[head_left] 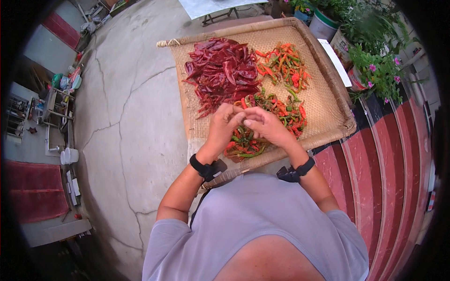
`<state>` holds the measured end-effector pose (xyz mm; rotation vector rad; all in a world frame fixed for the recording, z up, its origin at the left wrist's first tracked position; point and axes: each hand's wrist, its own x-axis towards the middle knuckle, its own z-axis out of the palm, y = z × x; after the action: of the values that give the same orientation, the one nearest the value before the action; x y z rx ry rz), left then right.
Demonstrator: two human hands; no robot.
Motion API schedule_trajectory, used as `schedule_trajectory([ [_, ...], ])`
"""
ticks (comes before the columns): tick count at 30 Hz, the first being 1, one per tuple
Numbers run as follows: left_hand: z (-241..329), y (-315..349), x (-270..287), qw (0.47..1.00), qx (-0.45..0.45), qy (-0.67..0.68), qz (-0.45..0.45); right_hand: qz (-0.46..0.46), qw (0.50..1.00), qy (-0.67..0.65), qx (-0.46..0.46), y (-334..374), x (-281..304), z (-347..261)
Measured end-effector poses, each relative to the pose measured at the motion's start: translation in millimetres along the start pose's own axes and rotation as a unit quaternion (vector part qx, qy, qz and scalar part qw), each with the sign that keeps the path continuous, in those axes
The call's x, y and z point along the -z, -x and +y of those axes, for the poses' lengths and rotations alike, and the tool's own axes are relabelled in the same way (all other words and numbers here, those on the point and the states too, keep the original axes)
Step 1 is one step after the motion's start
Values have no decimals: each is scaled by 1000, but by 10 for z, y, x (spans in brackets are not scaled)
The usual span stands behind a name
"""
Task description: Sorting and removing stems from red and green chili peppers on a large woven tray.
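Over the near part of a woven tray (328,100), my left hand (225,125) and my right hand (269,127) meet with fingers pinched together. At the left fingertips shows a small red chili pepper (243,103), seemingly in their grip. Whatever the right fingers pinch is hidden behind them. Under and around both hands spreads a pile of mixed red and green chili peppers (291,117), some shrivelled. Beyond it, on the right, lies a smaller heap of orange-red and green chilies (283,65). Large dark red dried peppers (222,70) form a heap on the left.
Raised rims edge the tray. Potted plants with pink flowers (382,75) and a white bucket (323,25) stand along its right. Red and black striped steps (375,154) lie at right, cracked concrete (108,117) at left. A pale tabletop (215,7) is beyond.
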<state>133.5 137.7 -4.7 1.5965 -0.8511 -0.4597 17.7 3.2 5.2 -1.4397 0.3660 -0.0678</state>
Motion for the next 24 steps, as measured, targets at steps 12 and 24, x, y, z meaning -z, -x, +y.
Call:
schedule_trajectory([
  [12,-300,189,197,911,246,330,-15,-79,995,4,-58,-8,21,246],
  [24,-322,317,325,948,258,184,-36,283,946,-156,9,-135,1040,-126],
])
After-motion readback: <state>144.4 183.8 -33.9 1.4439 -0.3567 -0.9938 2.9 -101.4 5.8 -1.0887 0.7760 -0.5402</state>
